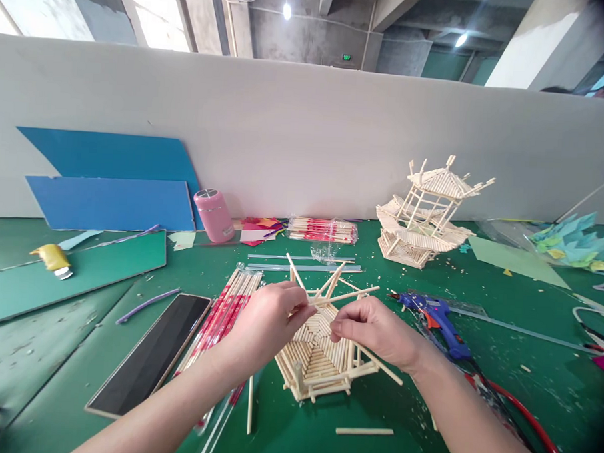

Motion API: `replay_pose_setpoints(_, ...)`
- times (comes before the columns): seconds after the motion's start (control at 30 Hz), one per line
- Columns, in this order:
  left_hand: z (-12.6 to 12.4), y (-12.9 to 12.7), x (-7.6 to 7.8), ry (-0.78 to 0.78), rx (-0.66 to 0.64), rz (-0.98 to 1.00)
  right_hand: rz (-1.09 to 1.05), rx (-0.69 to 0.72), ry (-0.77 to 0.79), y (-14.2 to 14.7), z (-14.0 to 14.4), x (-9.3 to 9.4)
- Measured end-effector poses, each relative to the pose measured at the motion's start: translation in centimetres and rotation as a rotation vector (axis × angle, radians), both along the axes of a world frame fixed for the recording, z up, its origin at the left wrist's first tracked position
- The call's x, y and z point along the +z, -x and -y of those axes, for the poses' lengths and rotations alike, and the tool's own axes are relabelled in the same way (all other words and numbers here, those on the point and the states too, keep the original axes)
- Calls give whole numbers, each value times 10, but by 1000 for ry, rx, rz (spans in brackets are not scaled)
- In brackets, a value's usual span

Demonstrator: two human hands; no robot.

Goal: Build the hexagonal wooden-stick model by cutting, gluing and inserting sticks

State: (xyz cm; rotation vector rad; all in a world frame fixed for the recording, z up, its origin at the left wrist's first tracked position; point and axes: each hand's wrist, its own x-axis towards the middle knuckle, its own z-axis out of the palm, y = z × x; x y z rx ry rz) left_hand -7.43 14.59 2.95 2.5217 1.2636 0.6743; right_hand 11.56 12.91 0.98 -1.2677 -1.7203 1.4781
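A small hexagonal structure of light wooden sticks (319, 351) stands on the green table, with several sticks fanning out at its top. My left hand (268, 322) pinches the left side of that fan of sticks. On the right side, my right hand (377, 330) has its fingers closed on the structure's upper edge. Both hands touch the model at once. A pack of red-and-white wrapped chopsticks (222, 316) lies just left of my left hand.
A finished stick pavilion (425, 215) stands at the back right. A blue glue gun (435, 319) with a red cable lies right of my hands. A dark tablet (151, 353), pink cup (213, 214), blue boards (110, 201) and loose sticks (364, 431) surround the work.
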Motion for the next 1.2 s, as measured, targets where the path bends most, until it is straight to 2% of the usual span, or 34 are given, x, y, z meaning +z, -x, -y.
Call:
replay_pose_setpoints(0.73, 1, 1, 1, 21, 12, -51, 29, -8, -29, 1, 1, 1)
replay_pose_setpoints(0.9, 7, 6, 6, -38, 20, -91, 25, -12, -53, -8, 4, 6)
replay_pose_setpoints(1.03, 14, 17, 9, -146, 1, -38, 37, -99, -89, -27, 11, 13)
replay_pose_setpoints(1.2, 22, 23, 8, -210, -44, 53, 50, -308, -120, -49, 28, 12)
